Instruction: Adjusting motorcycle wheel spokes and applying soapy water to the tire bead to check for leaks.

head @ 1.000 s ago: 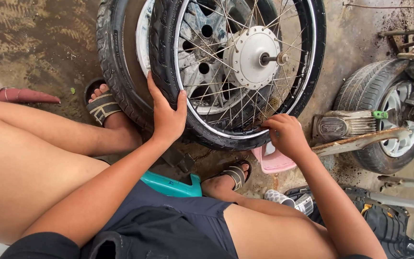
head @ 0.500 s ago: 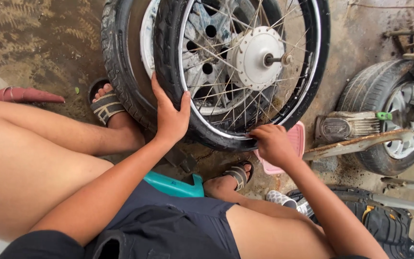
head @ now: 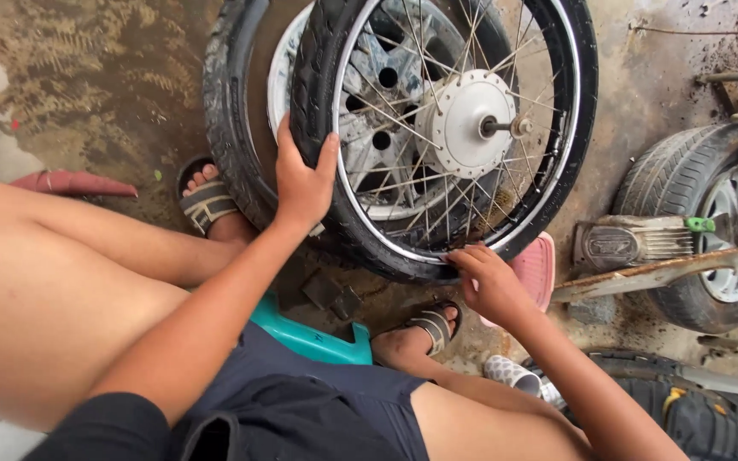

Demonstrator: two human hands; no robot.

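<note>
Tyre (head: 318,102) sitting mostly on spoked rim (head: 557,196), left hand (head: 301,183) gripping its tread, right hand (head: 490,282) fingers curling against lower bead, seemingly still seating.

The right hand (head: 493,286) has slid left along the bottom of the spoked wheel (head: 463,128), from the lower right of the rim to its lowest point, fingertips now pressed where tyre meets rim. The pink stool (head: 535,271) shows more.

Stained concrete floor (head: 642,77) carries: spoked wheel (head: 463,128), spare tyre (head: 228,111), pink stool (head: 535,269), second wheel (head: 711,222), sandalled feet.
</note>
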